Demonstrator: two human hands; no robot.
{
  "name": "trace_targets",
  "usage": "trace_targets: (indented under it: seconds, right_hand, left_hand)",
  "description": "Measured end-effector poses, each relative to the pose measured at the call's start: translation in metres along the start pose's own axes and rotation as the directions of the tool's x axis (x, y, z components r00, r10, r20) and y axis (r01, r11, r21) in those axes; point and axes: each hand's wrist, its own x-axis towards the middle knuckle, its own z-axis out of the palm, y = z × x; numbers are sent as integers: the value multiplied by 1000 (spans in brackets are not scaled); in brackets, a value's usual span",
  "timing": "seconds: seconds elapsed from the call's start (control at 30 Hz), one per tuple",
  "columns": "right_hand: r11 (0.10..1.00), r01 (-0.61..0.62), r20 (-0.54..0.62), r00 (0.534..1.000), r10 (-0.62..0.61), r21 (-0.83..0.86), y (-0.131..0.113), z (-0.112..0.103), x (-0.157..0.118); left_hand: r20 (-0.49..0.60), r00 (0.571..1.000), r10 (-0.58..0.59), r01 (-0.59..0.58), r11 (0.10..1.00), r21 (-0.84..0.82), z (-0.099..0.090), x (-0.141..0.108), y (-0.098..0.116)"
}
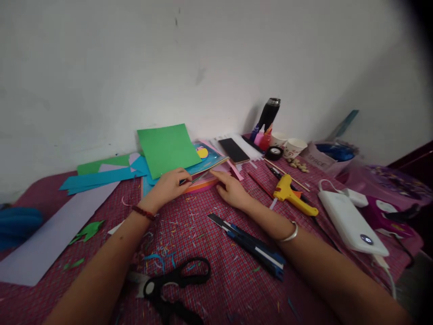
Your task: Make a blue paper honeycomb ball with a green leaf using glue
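My left hand (173, 183) is closed at the front edge of a paper stack, its fingers round something small and dark that I cannot make out. Above it a green sheet (169, 150) lies on the stack. My right hand (232, 187) has its thumb and index finger apart, the fingertip touching the front corner of a blue glossy booklet (213, 159). Pink and orange sheets (203, 185) show beneath the booklet, between the hands. Nearer to me lie a blue utility knife (253, 248) and black scissors (179, 280).
A yellow glue gun (291, 194), white power bank (352, 221), black phone (234, 150), paper cups (294, 147) and a black bottle (269, 113) stand or lie right. Blue strips (98, 178) and a lilac sheet (57, 234) lie left. Paper scraps dot the cloth.
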Motion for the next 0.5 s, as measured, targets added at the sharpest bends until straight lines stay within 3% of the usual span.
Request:
trace_targets:
  seconds: [0.23,0.5]
  right_hand:
    - [1000,-19,2,1000,19,-8,-1,0,-1]
    - [1000,-15,8,1000,15,-25,0,1,0]
  left_hand:
    - [-29,994,-106,109,984,138,0,4,2]
    - [-81,973,-217,229,957,177,-5,10,-5]
